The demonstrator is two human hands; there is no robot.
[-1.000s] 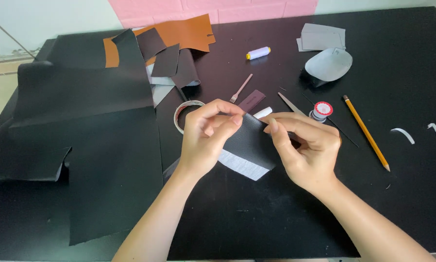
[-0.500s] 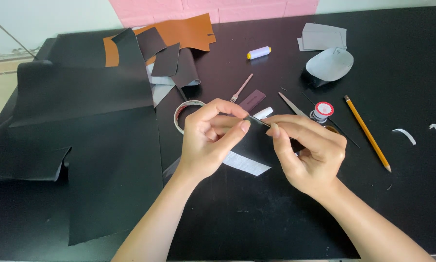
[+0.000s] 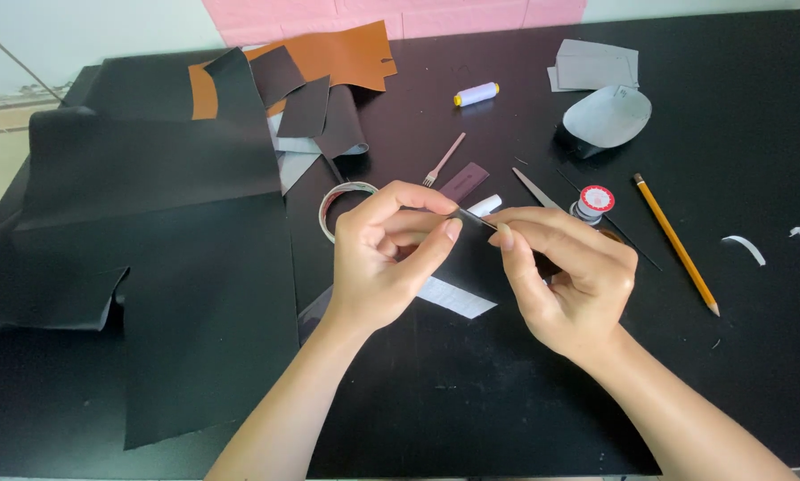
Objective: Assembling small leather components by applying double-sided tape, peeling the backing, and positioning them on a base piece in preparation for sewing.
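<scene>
Both of my hands hold a small folded piece of black leather [image 3: 471, 258] with a pale grey underside above the middle of the black table [image 3: 471, 401]. My left hand [image 3: 387, 258] pinches its upper edge between thumb and forefinger. My right hand [image 3: 565, 276] pinches the same edge from the right, fingertips almost touching the left ones. The piece's pale lower edge shows below my hands. A roll of tape [image 3: 342, 200] lies just behind my left hand.
Large black leather sheets [image 3: 151, 232] cover the left of the table, with brown leather [image 3: 329, 58] at the back. Around the hands lie a pronged tool [image 3: 443, 160], scissors [image 3: 535, 189], a small red-capped pot [image 3: 593, 203], a pencil [image 3: 676, 242], a thread spool [image 3: 477, 93], grey pieces [image 3: 605, 116] and white strips [image 3: 744, 249].
The leather piece has been folded flatter between my fingers, so less of its black face shows. My fingertips have closed together on its upper edge.
</scene>
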